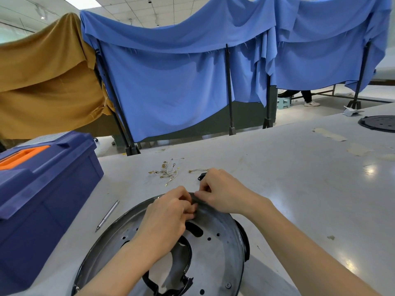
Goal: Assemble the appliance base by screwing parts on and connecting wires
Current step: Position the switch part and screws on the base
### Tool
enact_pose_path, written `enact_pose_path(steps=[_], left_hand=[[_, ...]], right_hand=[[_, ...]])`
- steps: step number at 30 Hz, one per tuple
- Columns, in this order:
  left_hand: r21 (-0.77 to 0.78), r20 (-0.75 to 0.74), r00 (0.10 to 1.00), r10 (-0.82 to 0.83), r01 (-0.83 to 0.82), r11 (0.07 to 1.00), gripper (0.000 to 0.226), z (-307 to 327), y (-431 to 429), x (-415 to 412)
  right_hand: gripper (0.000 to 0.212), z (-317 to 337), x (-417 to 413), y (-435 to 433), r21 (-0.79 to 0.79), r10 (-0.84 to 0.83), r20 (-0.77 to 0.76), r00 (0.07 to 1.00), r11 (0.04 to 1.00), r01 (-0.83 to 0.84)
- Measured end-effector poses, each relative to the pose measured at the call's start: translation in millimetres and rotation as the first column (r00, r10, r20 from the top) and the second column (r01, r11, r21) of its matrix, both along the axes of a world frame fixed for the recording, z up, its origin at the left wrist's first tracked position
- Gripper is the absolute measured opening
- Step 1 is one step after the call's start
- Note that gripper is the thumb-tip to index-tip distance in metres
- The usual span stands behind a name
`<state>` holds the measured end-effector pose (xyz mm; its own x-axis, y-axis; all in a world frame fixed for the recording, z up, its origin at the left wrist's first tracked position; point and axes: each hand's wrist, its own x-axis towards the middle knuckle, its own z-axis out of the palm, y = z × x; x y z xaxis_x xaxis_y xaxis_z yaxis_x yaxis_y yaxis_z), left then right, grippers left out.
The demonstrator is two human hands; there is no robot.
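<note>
Base (224, 231) assembly | right hand (222, 191) pinches far rim, left hand (168, 212) curled beside it, hold unseen | best: steady rim, seat part squarely.

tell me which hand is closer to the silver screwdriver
Left. The left hand sits right of the silver screwdriver, at the rim of the metal base; the right hand is farther right.

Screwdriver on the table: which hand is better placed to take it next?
Probably the left hand: the screwdriver lies left of the base, on its side; the right hand would cross over.
</note>
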<state>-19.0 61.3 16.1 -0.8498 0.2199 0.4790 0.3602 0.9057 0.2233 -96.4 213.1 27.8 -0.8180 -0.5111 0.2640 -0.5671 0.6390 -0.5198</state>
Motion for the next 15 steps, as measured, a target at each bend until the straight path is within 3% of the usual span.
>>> enact_pose_path(steps=[5, 9, 12, 15], left_hand=[[0.070, 0.096, 0.994, -0.043, 0.036, 0.997, 0.007, 4.2, -6.0, -1.1], [0.142, 0.112, 0.994, -0.020, 0.004, 0.990, 0.032, 8.9, -11.4, 0.0], [0.091, 0.133, 0.990, 0.053, -0.066, 0.994, 0.035, 13.2, -15.4, 0.2], [-0.031, 0.183, 0.974, 0.134, -0.131, 0.991, 0.034, 15.6, -16.8, 1.8]], right_hand=[[0.036, 1.4, 0.6, 1.4, 0.006, 0.005, 0.015, 1.000, 1.000, -0.005], [0.046, 3.5, 0.8, 2.2, 0.045, 0.007, 0.041, 0.999, 0.999, -0.008], [0.049, 9.9, 1.9, 6.1, 0.025, -0.002, 0.074, 0.997, 1.000, 0.000], [0.034, 25.5, 3.0, 21.4, -0.088, -0.024, 0.104, 0.994, 0.996, 0.033]])
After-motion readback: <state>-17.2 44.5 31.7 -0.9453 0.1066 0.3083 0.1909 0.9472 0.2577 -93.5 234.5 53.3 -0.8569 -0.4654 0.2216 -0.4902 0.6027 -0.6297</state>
